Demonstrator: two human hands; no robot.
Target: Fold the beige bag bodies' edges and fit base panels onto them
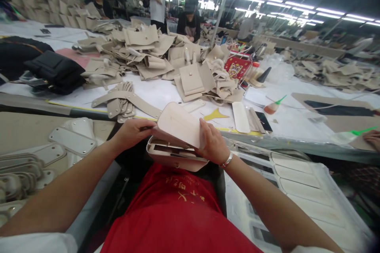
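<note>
The left hand (132,133) is pinching a pale cream, leathery, round-cornered bag (179,127), which is lying at its three o'clock, and the right hand (215,143) is gripping the other end, just as near. The bag's long side is running almost nine to three o'clock, above the red cloth apron (178,213).
</note>
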